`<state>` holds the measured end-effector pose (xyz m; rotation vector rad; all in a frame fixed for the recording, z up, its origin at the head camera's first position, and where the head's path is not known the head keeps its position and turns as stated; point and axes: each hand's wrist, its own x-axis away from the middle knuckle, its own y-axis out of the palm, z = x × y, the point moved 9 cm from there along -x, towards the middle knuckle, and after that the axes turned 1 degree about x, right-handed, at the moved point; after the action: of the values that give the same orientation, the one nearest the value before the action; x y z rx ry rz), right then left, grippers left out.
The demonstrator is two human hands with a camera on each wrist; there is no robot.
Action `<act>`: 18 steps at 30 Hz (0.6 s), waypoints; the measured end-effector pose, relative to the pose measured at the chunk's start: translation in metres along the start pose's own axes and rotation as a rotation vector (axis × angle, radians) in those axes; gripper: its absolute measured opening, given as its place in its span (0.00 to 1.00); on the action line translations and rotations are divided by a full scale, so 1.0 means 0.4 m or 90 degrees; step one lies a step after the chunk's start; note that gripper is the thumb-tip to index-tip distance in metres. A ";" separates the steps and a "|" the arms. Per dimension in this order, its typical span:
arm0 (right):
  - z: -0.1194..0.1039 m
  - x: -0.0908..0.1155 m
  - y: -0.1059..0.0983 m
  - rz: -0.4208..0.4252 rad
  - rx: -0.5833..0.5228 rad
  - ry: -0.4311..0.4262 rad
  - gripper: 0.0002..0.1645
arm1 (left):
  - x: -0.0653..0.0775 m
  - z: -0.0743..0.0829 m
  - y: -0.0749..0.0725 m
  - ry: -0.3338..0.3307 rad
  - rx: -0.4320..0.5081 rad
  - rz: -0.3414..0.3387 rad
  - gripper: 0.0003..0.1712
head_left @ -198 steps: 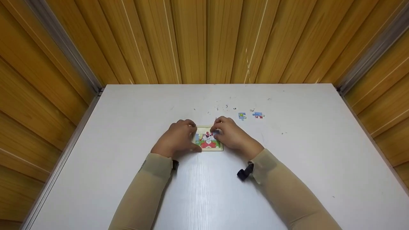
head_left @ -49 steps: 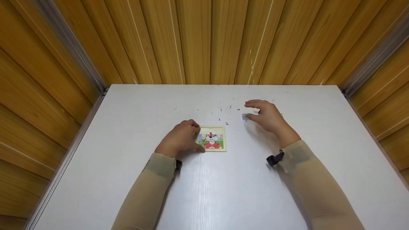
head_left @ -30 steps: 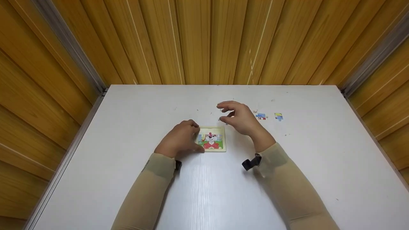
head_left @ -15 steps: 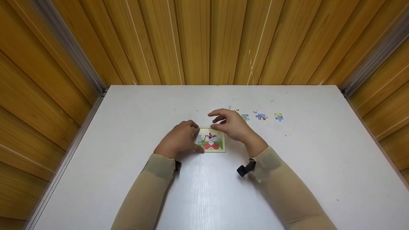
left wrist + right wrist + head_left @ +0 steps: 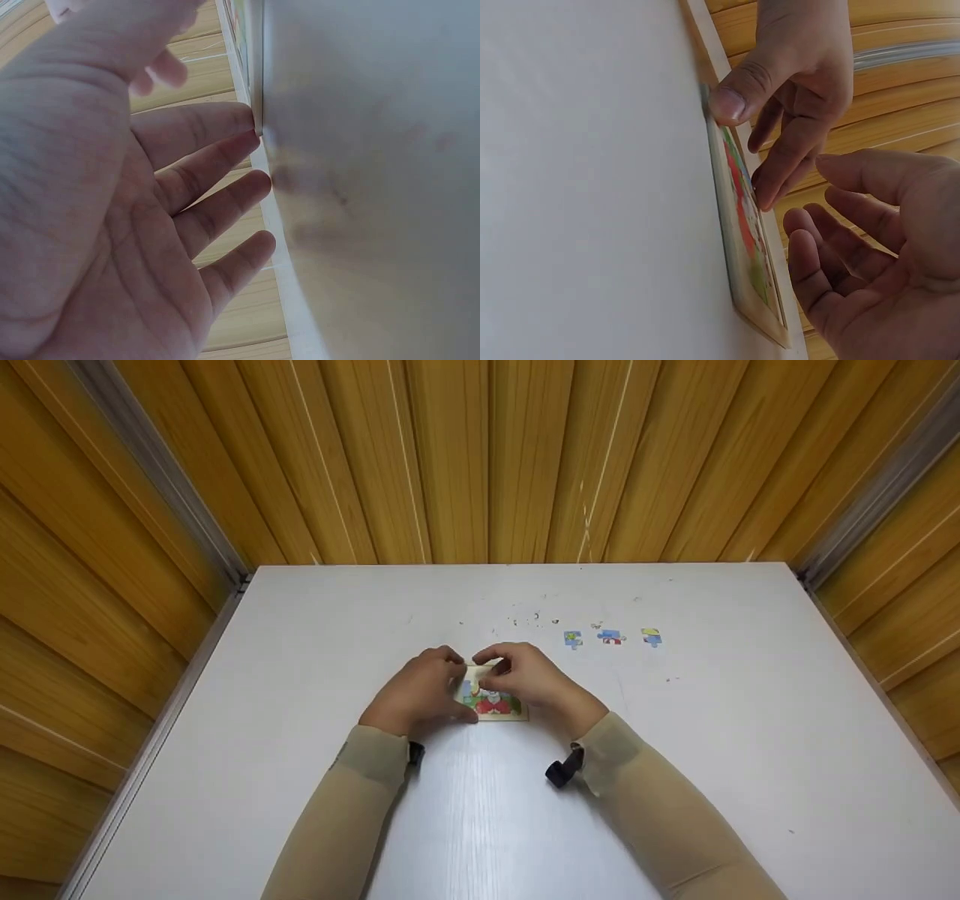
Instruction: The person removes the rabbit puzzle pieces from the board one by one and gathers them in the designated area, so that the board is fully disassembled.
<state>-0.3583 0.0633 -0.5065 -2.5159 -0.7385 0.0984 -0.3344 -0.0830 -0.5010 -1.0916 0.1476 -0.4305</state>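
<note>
My left hand (image 5: 420,688) grips the left side of a small wooden jigsaw puzzle tray (image 5: 504,719), thumb on the near edge and fingers toward the far one. Inside it, a partly filled puzzle picture (image 5: 493,707) shows a white cartoon animal in red on green; pale bare wood lies along the far side. My right hand (image 5: 532,679) hovers over the tray, thumb and index finger apart and fingers loosely bent. In the right wrist view nothing shows between the fingers of the right hand (image 5: 900,240). It hides part of the picture in the head view.
Three loose jigsaw pieces lie in a row right of the tray: one blue and green (image 5: 573,639), one blue and red (image 5: 611,637), one yellow and blue (image 5: 651,637). Small dark crumbs (image 5: 536,616) dot the white table (image 5: 337,615). A wood-panelled wall (image 5: 480,465) rises behind.
A third jigsaw piece now lies at the right end of the row. My right hand has come back from the pieces to above the tray. The left hand keeps its grip.
</note>
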 end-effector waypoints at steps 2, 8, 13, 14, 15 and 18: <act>0.006 0.001 0.013 -0.015 -0.003 0.007 0.26 | 0.000 -0.002 0.002 -0.002 0.002 0.000 0.35; 0.008 0.006 0.040 -0.031 0.027 -0.009 0.26 | 0.000 -0.003 0.003 0.000 0.002 0.005 0.35; -0.003 0.008 0.059 -0.029 0.149 -0.055 0.26 | 0.002 0.001 -0.002 0.013 0.003 0.010 0.35; -0.004 0.009 0.063 -0.031 0.164 -0.057 0.26 | 0.002 0.001 -0.002 0.015 0.003 0.010 0.35; -0.004 0.009 0.066 -0.030 0.174 -0.059 0.26 | 0.002 0.001 -0.002 0.015 0.004 0.010 0.35; -0.005 0.007 0.072 -0.028 0.186 -0.061 0.27 | 0.004 -0.001 -0.003 0.013 0.005 0.010 0.35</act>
<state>-0.3416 0.0431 -0.5189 -2.2286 -0.7584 0.2923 -0.3333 -0.0845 -0.5001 -1.0785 0.1725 -0.4289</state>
